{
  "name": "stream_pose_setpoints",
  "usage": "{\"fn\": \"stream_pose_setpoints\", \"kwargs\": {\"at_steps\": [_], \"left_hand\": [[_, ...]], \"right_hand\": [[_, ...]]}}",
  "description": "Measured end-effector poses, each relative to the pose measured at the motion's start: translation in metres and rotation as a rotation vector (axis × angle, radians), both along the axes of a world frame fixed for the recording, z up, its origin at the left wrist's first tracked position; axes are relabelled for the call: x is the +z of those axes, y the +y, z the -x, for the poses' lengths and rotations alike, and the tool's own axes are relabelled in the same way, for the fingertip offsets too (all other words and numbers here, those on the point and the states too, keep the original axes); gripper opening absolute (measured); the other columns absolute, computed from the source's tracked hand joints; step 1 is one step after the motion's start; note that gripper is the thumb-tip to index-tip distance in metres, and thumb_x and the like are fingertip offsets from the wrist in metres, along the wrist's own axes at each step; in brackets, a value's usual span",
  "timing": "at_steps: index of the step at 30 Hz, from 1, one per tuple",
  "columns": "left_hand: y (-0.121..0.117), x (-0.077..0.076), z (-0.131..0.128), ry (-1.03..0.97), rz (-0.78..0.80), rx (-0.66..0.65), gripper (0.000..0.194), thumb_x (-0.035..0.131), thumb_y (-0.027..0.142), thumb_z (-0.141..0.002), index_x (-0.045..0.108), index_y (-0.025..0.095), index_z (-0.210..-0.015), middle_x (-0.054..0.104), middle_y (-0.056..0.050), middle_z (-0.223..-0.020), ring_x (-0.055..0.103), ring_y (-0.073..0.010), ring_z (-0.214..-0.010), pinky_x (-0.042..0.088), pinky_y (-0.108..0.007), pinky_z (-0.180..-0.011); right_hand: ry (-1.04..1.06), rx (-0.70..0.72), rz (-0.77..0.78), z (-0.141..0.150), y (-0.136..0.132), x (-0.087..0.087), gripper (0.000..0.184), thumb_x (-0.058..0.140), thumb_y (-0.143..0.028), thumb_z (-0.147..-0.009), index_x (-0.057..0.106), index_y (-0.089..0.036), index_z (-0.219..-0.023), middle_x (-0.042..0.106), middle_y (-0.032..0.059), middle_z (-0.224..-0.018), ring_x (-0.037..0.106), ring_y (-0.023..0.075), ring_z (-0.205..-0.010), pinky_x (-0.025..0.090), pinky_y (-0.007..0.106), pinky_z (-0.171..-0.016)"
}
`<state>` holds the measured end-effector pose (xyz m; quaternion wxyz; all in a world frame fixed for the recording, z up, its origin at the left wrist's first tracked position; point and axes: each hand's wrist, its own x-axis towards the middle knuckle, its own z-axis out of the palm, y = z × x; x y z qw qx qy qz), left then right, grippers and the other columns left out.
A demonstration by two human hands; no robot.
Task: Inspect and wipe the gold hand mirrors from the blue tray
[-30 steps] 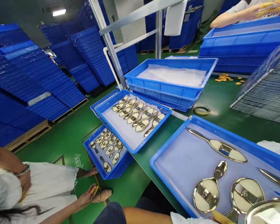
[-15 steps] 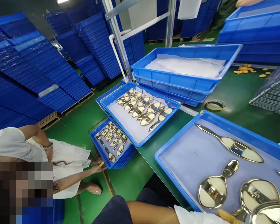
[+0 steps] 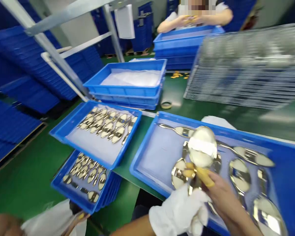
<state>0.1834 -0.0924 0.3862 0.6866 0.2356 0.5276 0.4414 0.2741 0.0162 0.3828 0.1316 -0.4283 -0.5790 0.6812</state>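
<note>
A shiny hand mirror [image 3: 203, 147] with a rounded head is held up over the near tray, its handle pointing down toward me. My left hand [image 3: 178, 209], in a white glove, is closed around the lower handle. My right hand [image 3: 218, 190], bare with yellow finger covers, pinches the handle just below the head. Beneath my hands, the blue tray [image 3: 147, 154] has a pale liner and several more mirrors, such as an oval one [image 3: 239, 175] and a long pointed one [image 3: 253, 155]. My fingers partly hide the handle.
Left of the near tray, another blue tray [image 3: 88, 147] holds rows of mirrors, with a stacked tray [image 3: 80, 200] lower down. Behind are stacked lined trays [image 3: 125, 90], a tape roll [image 3: 166, 105] and a wire rack [image 3: 236, 85]. A co-worker [image 3: 196, 19] works across the table; another person's arm shows lower left.
The view has swung right. Both my hands are now in sight, holding a mirror above the near tray; before, only part of my left arm and its covered fingertips showed at the bottom.
</note>
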Motion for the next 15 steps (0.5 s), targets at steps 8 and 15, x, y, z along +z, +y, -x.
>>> {"fn": "stream_pose_setpoints", "kwargs": {"at_steps": [8,15], "left_hand": [[-0.025,0.019,-0.002,-0.034,0.102,0.080,0.041,0.054,0.057,-0.087,0.047,0.018,-0.098,0.053,0.011,-0.048,0.040,-0.0047,-0.031,0.024,-0.016,-0.035],[-0.027,0.011,-0.005,-0.117,0.100,0.133,0.050,0.061,0.053,-0.078,0.046,0.017,-0.109,0.060,0.008,-0.052,0.046,-0.0079,-0.031,0.024,-0.018,-0.033]], "right_hand": [[0.272,0.021,0.208,0.020,-0.010,0.024,0.058,0.074,-0.071,-0.071,0.081,-0.016,-0.088,0.080,0.0117,-0.089,0.068,0.0259,-0.092,0.050,0.039,-0.091],[0.240,-0.027,0.285,0.020,-0.008,0.021,0.057,0.079,-0.067,-0.067,0.081,-0.015,-0.092,0.079,0.0104,-0.090,0.057,0.0146,-0.064,0.048,0.029,-0.064]]}}
